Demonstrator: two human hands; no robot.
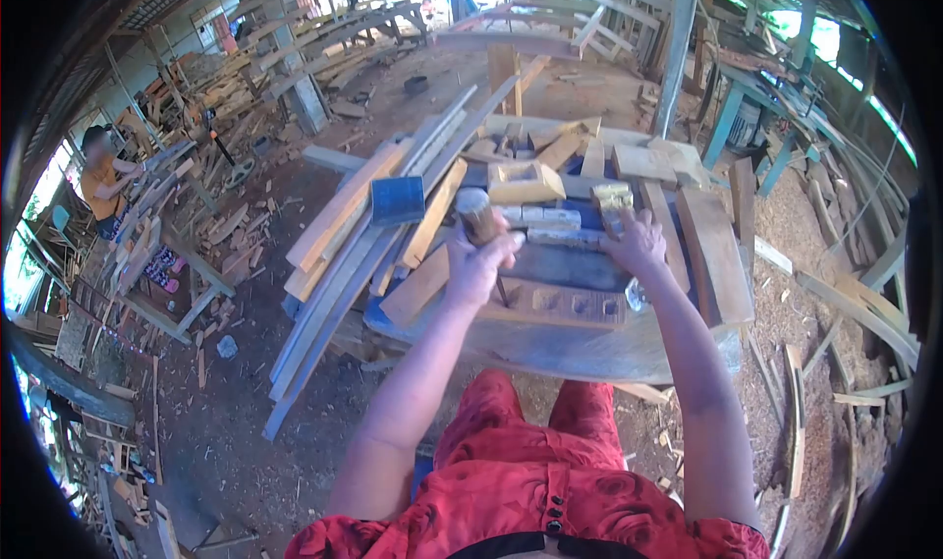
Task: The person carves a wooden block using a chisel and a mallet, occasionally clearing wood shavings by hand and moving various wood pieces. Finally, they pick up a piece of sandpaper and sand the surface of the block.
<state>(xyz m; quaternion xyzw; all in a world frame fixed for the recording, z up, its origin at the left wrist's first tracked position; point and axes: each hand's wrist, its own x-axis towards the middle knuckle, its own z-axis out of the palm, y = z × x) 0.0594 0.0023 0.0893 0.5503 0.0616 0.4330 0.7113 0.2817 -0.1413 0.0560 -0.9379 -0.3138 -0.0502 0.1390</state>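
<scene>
My left hand is wrapped round a chisel, its thick wooden handle rising above the fist. The narrow blade points down at the left end of a wooden piece with several square holes cut in it. To the right, the fingers of my right hand are closed on a worn wooden block, above the bench. A small clear, shiny thing shows beside my right wrist. Pale wood strips lie between the two hands.
Long boards hang over the bench's left side, with a blue tray on them. A hollowed wooden block sits behind my hands; a thick board lies right. A person is far left. A post stands behind the bench.
</scene>
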